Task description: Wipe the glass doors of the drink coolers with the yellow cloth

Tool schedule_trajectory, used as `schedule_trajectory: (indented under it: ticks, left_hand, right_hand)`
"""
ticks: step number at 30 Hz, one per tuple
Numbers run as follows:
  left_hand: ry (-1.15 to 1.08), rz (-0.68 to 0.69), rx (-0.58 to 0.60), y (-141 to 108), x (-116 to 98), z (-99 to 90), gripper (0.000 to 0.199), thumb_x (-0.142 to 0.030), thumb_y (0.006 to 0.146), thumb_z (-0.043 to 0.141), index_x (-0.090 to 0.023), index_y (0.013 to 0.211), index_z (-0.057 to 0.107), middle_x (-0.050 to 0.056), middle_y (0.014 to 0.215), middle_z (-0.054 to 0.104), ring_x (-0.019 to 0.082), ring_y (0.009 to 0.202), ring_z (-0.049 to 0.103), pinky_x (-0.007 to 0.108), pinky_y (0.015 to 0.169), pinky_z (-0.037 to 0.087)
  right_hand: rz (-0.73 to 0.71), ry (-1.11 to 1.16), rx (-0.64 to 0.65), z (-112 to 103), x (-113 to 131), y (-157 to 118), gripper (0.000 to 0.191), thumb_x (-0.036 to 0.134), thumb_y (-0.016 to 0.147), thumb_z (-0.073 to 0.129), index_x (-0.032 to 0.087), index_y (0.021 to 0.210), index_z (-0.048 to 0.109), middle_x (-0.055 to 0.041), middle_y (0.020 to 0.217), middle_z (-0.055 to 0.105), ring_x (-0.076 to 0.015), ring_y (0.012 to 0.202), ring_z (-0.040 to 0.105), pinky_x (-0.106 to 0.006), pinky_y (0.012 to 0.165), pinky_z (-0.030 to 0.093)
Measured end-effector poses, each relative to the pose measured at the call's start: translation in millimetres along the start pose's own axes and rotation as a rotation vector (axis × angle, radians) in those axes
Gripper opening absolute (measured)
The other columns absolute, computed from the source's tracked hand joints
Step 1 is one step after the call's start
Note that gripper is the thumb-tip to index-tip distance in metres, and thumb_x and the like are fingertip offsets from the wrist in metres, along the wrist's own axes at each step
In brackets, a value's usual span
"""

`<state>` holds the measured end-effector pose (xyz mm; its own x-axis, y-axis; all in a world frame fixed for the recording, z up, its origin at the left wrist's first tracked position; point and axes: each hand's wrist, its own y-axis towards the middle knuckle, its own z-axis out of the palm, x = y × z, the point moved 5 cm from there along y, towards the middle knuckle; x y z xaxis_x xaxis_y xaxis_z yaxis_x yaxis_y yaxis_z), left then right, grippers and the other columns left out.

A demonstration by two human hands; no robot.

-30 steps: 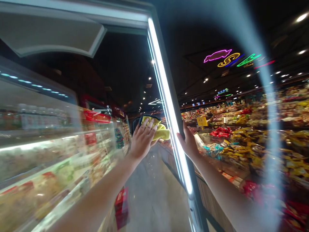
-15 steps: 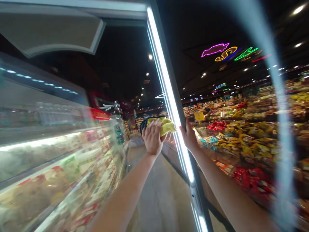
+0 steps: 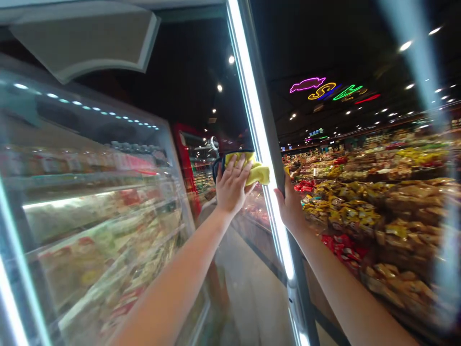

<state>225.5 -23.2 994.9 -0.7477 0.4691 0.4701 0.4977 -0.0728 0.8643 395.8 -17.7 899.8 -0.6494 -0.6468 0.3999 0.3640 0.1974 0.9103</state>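
My left hand [image 3: 230, 190] presses a folded yellow cloth [image 3: 258, 174] with a dark side against the glass, its fingers bent over the cloth. The cloth's right end reaches the bright light strip [image 3: 260, 129] along the door's edge. My right hand [image 3: 292, 207] is closed round the dark outer frame [image 3: 275, 144] of the glass door, with the thumb on the near side and the fingers partly hidden behind it. The door stands swung open and leans across the view.
Left of the door are refrigerated shelves [image 3: 108, 230] with bagged and bottled goods, seen through glass or reflected. A grey-white panel [image 3: 86, 38] shows at upper left. Heaps of packaged snacks [image 3: 342, 206] lie on the right, beyond my right arm. Pale floor [image 3: 248, 283] shows through the glass.
My left hand and the cloth have moved up and slightly right over the glass. My right hand keeps hold of the frame. The view has shifted, and more lit shelving shows on the left.
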Motion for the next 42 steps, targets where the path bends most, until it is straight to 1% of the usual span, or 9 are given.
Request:
schedule_trajectory:
  ticks: [5, 11, 17, 20, 23, 28, 32, 38, 42]
  left_hand:
    - [-0.043, -0.107, -0.076, 8, -11, -52.6, 0.060, -0.039, 0.095, 0.065, -0.030, 0.151, 0.049, 0.008, 0.157, 0.049, 0.033, 0.150, 0.039, 0.059, 0.127, 0.018]
    - [-0.162, -0.170, -0.127, 4, -41, -112.9, 0.047, -0.041, 0.100, 0.057, -0.023, 0.143, 0.054, 0.011, 0.152, 0.056, 0.029, 0.150, 0.040, 0.049, 0.121, 0.037]
    - [-0.391, -0.236, -0.190, 15, -105, -187.8, 0.054, -0.059, 0.103, 0.038, -0.023, 0.140, 0.052, 0.013, 0.150, 0.056, 0.026, 0.142, 0.049, 0.046, 0.117, 0.042]
    - [-0.401, -0.258, -0.181, 17, -142, -227.3, 0.051, -0.058, 0.103, 0.040, -0.026, 0.141, 0.051, 0.012, 0.156, 0.049, 0.027, 0.145, 0.045, 0.048, 0.118, 0.042]
    - [-0.287, -0.277, -0.141, 20, -168, -266.8, 0.046, -0.054, 0.103, 0.043, -0.030, 0.142, 0.050, 0.009, 0.158, 0.046, 0.027, 0.149, 0.040, 0.050, 0.121, 0.039]
    - [-0.053, -0.208, -0.104, 30, -190, -335.3, 0.044, -0.050, 0.101, 0.052, -0.035, 0.142, 0.053, 0.004, 0.162, 0.039, 0.030, 0.149, 0.040, 0.052, 0.123, 0.038]
    - [0.105, -0.202, -0.032, 32, -203, -387.1, 0.042, -0.045, 0.098, 0.058, -0.036, 0.140, 0.057, 0.001, 0.161, 0.039, 0.032, 0.148, 0.041, 0.053, 0.124, 0.037]
    - [0.335, -0.273, 0.061, 23, -219, -460.0, 0.043, -0.049, 0.099, 0.057, -0.037, 0.141, 0.057, 0.000, 0.159, 0.041, 0.034, 0.148, 0.042, 0.055, 0.121, 0.040]
    - [0.492, -0.290, 0.117, 9, -224, -505.7, 0.044, -0.050, 0.100, 0.055, -0.040, 0.143, 0.055, -0.001, 0.160, 0.040, 0.032, 0.148, 0.042, 0.055, 0.122, 0.039]
  right_hand:
    - [-0.013, -0.046, -0.013, -48, 50, -15, 0.064, 0.046, 0.104, 0.041, 0.021, 0.162, 0.028, -0.0168, 0.146, 0.059, -0.0350, 0.131, 0.061, -0.055, 0.105, 0.055]
    - [-0.064, -0.026, 0.036, -98, 113, -35, 0.062, 0.042, 0.107, 0.038, 0.027, 0.164, 0.020, -0.0124, 0.158, 0.047, -0.0301, 0.145, 0.048, -0.052, 0.116, 0.046]
    - [-0.069, 0.201, 0.128, -147, 161, -58, 0.057, 0.034, 0.108, 0.036, 0.035, 0.163, 0.023, -0.0070, 0.162, 0.042, -0.0261, 0.150, 0.039, -0.055, 0.123, 0.037]
    - [-0.094, 0.350, 0.172, -170, 179, -68, 0.054, 0.033, 0.106, 0.044, 0.036, 0.159, 0.035, -0.0070, 0.157, 0.046, -0.0272, 0.148, 0.041, -0.054, 0.121, 0.039]
    - [-0.103, 0.562, 0.207, -188, 194, -72, 0.048, 0.031, 0.104, 0.050, 0.036, 0.151, 0.048, -0.0059, 0.149, 0.054, -0.0256, 0.141, 0.051, -0.047, 0.115, 0.048]
    - [-0.060, 0.876, 0.330, -198, 225, -77, 0.049, 0.034, 0.102, 0.055, 0.035, 0.151, 0.049, -0.0069, 0.134, 0.065, -0.0216, 0.113, 0.068, -0.038, 0.094, 0.061]
    - [-0.123, 0.982, 0.372, -208, 266, -85, 0.050, 0.033, 0.100, 0.059, 0.032, 0.149, 0.052, -0.0081, 0.133, 0.062, -0.0237, 0.119, 0.064, -0.040, 0.098, 0.059]
    - [-0.258, 1.152, 0.386, -224, 333, -109, 0.068, 0.030, 0.096, 0.062, 0.040, 0.157, 0.036, -0.0068, 0.138, 0.056, -0.0246, 0.122, 0.059, -0.036, 0.086, 0.063]
    - [-0.347, 1.185, 0.400, -235, 377, -138, 0.080, 0.030, 0.092, 0.064, 0.040, 0.161, 0.025, -0.0104, 0.151, 0.046, -0.0319, 0.137, 0.051, -0.051, 0.101, 0.058]
